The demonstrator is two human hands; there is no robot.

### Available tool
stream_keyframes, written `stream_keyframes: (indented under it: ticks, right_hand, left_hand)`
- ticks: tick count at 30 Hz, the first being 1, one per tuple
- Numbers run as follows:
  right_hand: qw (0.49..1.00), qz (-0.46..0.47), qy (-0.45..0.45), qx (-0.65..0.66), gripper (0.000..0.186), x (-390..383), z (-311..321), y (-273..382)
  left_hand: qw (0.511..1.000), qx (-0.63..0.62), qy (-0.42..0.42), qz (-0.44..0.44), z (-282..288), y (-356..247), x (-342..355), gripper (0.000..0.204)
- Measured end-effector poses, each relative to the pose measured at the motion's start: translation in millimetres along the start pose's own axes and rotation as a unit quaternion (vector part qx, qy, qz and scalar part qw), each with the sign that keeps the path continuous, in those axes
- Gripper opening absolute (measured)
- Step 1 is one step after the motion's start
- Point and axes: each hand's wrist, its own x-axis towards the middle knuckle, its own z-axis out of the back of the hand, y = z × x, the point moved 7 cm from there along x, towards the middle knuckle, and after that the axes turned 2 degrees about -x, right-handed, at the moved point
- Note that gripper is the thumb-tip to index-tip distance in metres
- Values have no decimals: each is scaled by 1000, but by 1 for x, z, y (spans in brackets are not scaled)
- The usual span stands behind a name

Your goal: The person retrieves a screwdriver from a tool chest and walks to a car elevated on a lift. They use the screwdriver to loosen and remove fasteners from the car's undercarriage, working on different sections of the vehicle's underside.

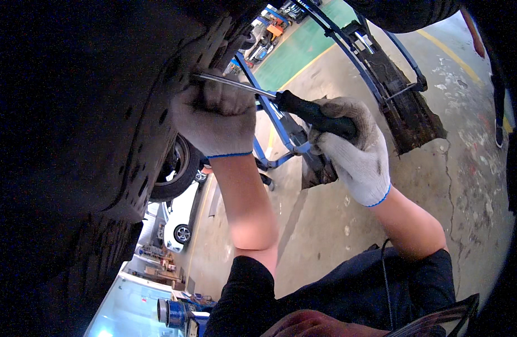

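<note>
My right hand (357, 149), in a white knit glove with dark smudges, is closed round the black handle (312, 114) of a long screwdriver (241, 85). Its bare metal shaft points left and up, crossing in front of the fingers of my left hand (222, 121). That hand wears a matching blue-edged glove and is raised against the dark underside of a vehicle (135, 106). Its fingers are curled, and shadow hides what they hold. The screwdriver's tip lies by the left fingers, close to the underbody; whether it touches anything there is too dark to tell.
Blue lift arms and a dark ramp-like platform (402, 106) stand beyond my right hand. A tyre (182, 168) hangs beside my left wrist. Farther off are a white car (182, 219), a cluttered workbench (160, 264) and a person's leg (499, 106) at the right edge.
</note>
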Motion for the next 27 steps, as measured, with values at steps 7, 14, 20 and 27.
stream_keyframes:
  ticks: [7,14,20,27]
  right_hand:
    - [995,5,-34,-96,41,22,24,-16]
    - [987,-36,5,157,41,78,11,-51]
    - [977,-45,21,206,46,96,1,-71]
    - [995,24,72,67,54,113,9,-78]
  left_hand:
    - [978,-91,-124,139,68,39,-8,20]
    - [952,221,-214,6,78,17,35,25]
    - [920,322,-224,-6,81,-4,65,23]
    - [899,393,-191,-19,84,2,77,31]
